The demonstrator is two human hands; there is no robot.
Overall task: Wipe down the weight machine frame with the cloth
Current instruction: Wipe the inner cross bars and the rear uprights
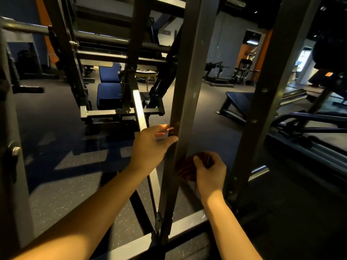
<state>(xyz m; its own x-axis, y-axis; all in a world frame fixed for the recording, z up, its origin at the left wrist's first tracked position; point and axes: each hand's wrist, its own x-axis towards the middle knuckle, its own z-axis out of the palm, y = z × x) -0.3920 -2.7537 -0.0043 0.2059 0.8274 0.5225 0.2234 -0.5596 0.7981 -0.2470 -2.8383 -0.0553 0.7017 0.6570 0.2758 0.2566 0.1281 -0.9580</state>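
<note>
Cloth, dark red and bunched, is pinched between the thumb and curled fingers of your right hand, low and just right of centre in the frame, pressed against the right face of the post. Your left hand grips the same post from the left side, slightly higher, thumb on the near edge and fingers wrapped round behind. The two hands are close, with only the post between them. The post's long axis is what matters: it rises from the base bar at bottom centre and leans up towards the top of the frame, right of centre, so the wipe will likely run along that line, up or down. The right hand is the one on the job and the left looks like a brace. Most of the post lies above the cloth and a shorter stretch below it. The metal is dark, smooth and flat-faced, so the cloth should slide easily. A second upright stands near on the right, which leaves your elbow limited room. Speckled rubber floor lies beneath, and the light is dim.
</note>
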